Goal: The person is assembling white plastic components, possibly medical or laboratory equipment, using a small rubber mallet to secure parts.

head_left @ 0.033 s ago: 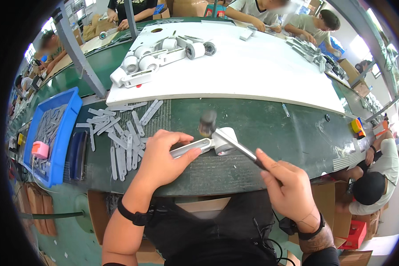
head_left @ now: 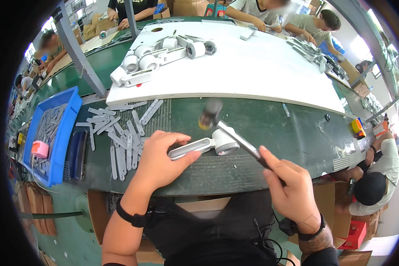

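My left hand (head_left: 161, 158) presses down on the handle of a white hair-dryer-shaped housing (head_left: 208, 145) that lies on the green bench (head_left: 297, 133). My right hand (head_left: 290, 184) grips the handle of a small hammer (head_left: 209, 114). The hammer's head is blurred and raised just above the housing's round end. Several grey plastic strips (head_left: 119, 133) lie scattered left of my left hand.
A blue bin (head_left: 68, 115) with more grey strips and a pink tape roll (head_left: 40, 149) stands at the left. On the white board (head_left: 261, 66) behind lie several white housings (head_left: 142, 66). Other people work at the far side and at the right. A grey post (head_left: 80, 57) rises at the left.
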Demonstrator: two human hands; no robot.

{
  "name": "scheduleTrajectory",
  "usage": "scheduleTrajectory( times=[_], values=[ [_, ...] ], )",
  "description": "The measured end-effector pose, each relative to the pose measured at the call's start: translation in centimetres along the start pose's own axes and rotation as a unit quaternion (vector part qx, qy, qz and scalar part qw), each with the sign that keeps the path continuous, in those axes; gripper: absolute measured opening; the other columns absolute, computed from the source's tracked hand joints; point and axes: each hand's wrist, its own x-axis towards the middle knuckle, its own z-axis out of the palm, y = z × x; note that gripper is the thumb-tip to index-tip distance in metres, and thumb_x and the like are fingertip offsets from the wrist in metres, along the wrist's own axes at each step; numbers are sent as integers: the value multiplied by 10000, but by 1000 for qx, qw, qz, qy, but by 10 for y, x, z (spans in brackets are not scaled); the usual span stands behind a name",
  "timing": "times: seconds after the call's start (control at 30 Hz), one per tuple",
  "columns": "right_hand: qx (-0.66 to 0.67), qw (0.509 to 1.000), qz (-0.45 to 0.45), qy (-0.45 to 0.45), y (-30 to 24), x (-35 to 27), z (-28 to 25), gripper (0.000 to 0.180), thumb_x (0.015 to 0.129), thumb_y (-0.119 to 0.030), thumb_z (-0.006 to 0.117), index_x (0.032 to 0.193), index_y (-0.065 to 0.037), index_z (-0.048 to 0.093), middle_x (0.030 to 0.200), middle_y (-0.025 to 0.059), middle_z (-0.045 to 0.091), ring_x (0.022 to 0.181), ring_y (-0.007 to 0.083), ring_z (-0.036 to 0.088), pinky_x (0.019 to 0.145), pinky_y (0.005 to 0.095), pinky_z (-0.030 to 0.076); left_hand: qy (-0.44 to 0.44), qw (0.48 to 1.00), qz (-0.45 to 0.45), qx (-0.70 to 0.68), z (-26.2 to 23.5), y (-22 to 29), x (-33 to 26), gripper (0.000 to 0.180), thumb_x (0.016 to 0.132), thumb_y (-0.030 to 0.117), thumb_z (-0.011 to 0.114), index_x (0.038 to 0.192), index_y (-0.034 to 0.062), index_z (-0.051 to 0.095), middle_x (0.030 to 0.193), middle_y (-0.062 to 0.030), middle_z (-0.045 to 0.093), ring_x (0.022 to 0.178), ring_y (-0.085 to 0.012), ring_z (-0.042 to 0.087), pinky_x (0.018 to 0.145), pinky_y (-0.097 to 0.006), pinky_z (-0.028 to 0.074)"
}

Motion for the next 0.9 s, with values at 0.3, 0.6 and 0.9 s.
scheduleTrajectory(
  times=[0.3, 0.6, 0.9],
  values=[
    [-43, 994, -62, -73, 4, 5, 11, 597, 971, 35, 770, 1551, -95, 709, 776, 120, 612, 621, 304, 605, 594, 414, 518, 55, 993, 100, 34, -1, -25, -7, 262, 820, 209, 976, 958, 68, 803, 938, -52, 790, 946, -289, 664, 891, -433, 509],
    [7, 995, -38, -92, 4, 4, 20, 592, 979, -53, 798, 1558, -144, 710, 804, 80, 647, 644, 294, 640, 596, 425, 548, 51, 995, 82, 16, 2, -28, -9, 302, 825, 249, 980, 930, 72, 759, 922, -52, 732, 966, -274, 650, 945, -414, 462],
    [18, 990, -83, -115, -5, 14, 36, 589, 991, -48, 787, 1566, -145, 705, 811, 83, 651, 648, 298, 653, 592, 428, 551, 23, 998, 48, 22, -2, -32, -10, 362, 865, 401, 948, 983, 98, 787, 909, -24, 696, 991, -266, 640, 954, -432, 428]
  ],
)
